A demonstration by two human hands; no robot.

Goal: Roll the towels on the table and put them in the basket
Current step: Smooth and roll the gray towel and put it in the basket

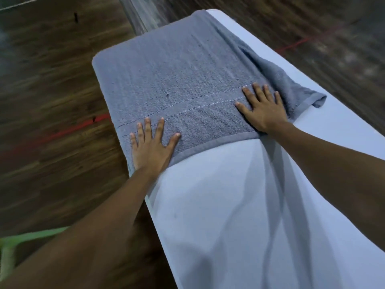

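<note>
The left hand (151, 146) lies flat with fingers spread on the near left corner of the grey towel (177, 80), heel over the hem. The right hand (263, 108) presses flat, fingers splayed, on the near right part, holding nothing. The towel stretches away from both palms along the white table (229, 205) (its right edge is bunched into a fold). Dark wooden floor (52, 90) surrounds the table.

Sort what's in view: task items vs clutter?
Job:
- grey towel, spread flat
- left hand and right hand, pressing its near edge
- white table

Just there:
- green thing at lower left, too blurred to identify
- red floor lines
</note>
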